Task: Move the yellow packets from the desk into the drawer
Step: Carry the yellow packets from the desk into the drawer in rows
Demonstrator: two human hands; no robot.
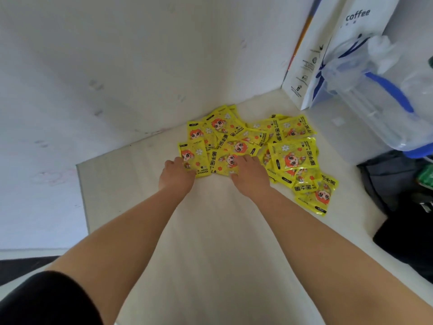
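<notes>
Several yellow hand-warmer packets (253, 146) with a red-haired cartoon figure lie in a loose pile on the pale desk (210, 242), near the back wall. My left hand (177, 175) rests on the near left edge of the pile, its fingers over one packet (195, 158). My right hand (249, 173) lies on the pile's near middle, fingers spread across a packet (226, 160). Whether either hand's fingers curl under a packet is hidden. No drawer is in view.
A white paper bag (328, 55) marked "coffee" stands at the back right, with a clear plastic bag with blue handles (384, 95) beside it. Dark bags (403, 207) lie at the desk's right edge. White walls (93, 78) close the back and left.
</notes>
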